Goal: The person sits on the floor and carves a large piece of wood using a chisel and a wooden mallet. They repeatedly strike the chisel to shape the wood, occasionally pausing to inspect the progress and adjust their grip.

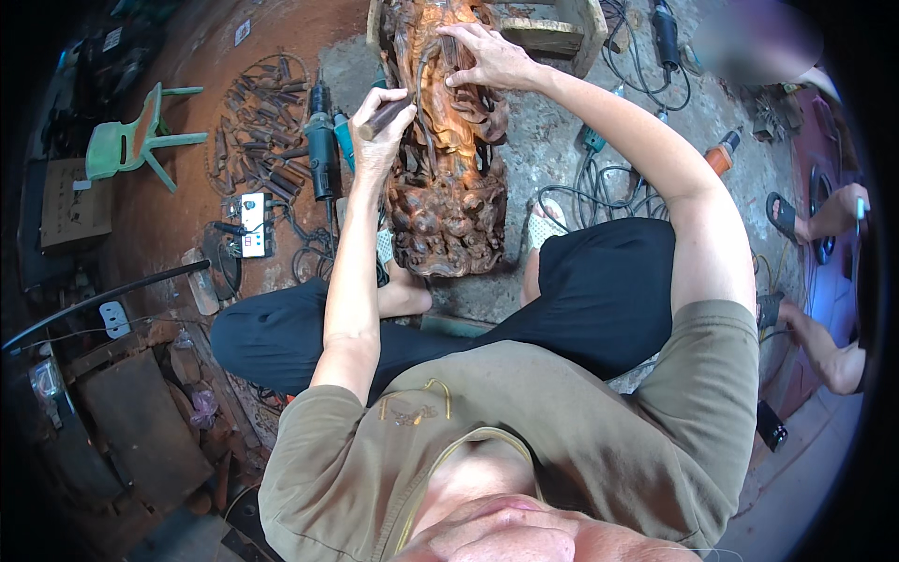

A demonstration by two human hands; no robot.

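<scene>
A tall, glossy brown wood carving (pixel 445 220) lies in front of me between my legs, its knobbly base toward me and its far end running out at the top edge. My left hand (pixel 379 140), at its left side, is closed around the dark wooden handle of a carving chisel (pixel 384 117). The tip of that tool cannot be made out against the wood. On the far part of the carving rests my right hand (pixel 487 58), fingers stretched over the orange-brown surface and thumb apart.
To the left are a round heap of wooden-handled chisels (pixel 257 140), teal power tools (pixel 321 155), a white power strip (pixel 253 225) and a green plastic chair (pixel 131 140). Cords (pixel 599 187) and an orange-and-grey power tool (pixel 723 152) lie at right, near another person's limbs (pixel 829 351).
</scene>
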